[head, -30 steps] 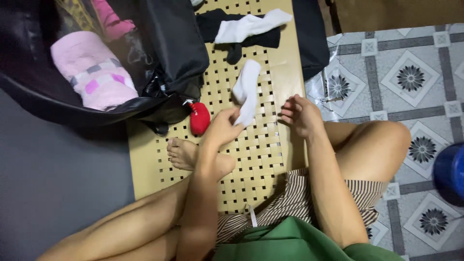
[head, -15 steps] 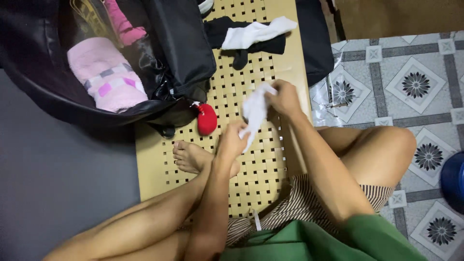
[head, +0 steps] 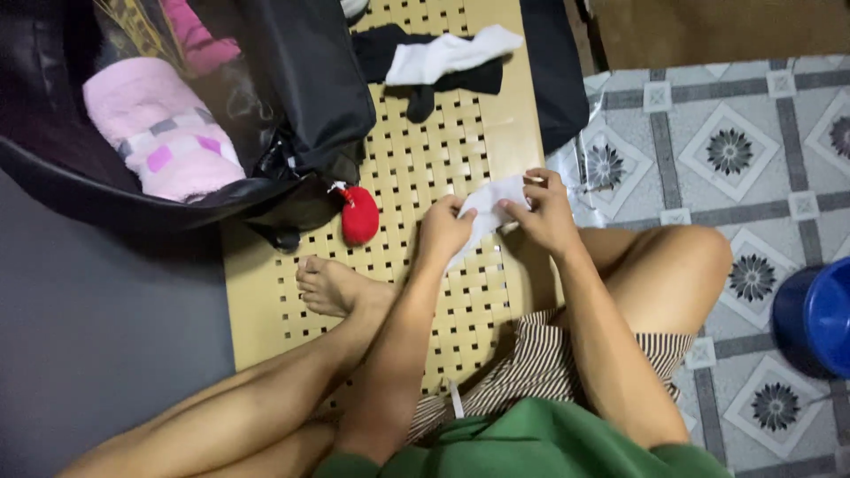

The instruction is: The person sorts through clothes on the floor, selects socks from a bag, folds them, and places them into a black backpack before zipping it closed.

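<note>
Both my hands hold one white sock [head: 486, 209] over the woven yellow mat [head: 416, 168]. My left hand [head: 444, 228] pinches its near left part. My right hand [head: 543, 211] grips its right end, and the sock is bunched short between them. Further up the mat lies another white sock [head: 447, 53] across a black garment [head: 390, 51]. My bare foot [head: 332, 285] rests on the mat left of my hands.
An open black bag [head: 301, 80] at the upper left holds a pink folded cloth [head: 155, 133]; a small red pouch [head: 359, 215] hangs at its edge. Patterned floor tiles [head: 735, 150] lie to the right, with a blue basin [head: 819, 314] at the right edge.
One second ago only my left hand held the sock hanging long. My right hand took its upper end, and both hands drew it down into a short bunch.
</note>
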